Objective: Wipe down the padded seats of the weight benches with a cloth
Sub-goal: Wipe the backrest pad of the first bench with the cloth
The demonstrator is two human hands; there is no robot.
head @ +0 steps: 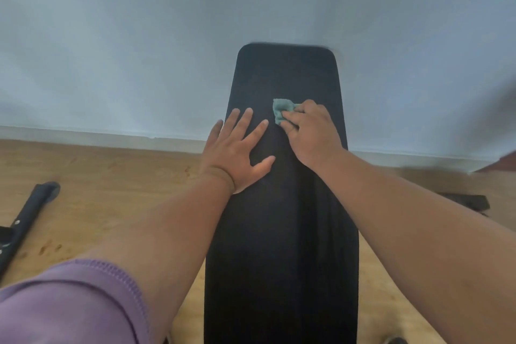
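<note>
A long black padded bench seat (282, 232) runs from the bottom of the view up toward the wall. My left hand (237, 148) lies flat on the pad's left side, fingers straight and spread. My right hand (310, 131) sits on the pad just to the right of it, its fingers curled over a small teal cloth (280, 109) pressed against the padding. Only the cloth's far left part shows past the fingers.
A pale blue wall (139, 50) with a white baseboard stands right behind the bench's far end. Wooden floor (111, 190) lies on both sides. A black bar (28, 218) lies on the floor at the left, and a dark flat object (469, 201) at the right.
</note>
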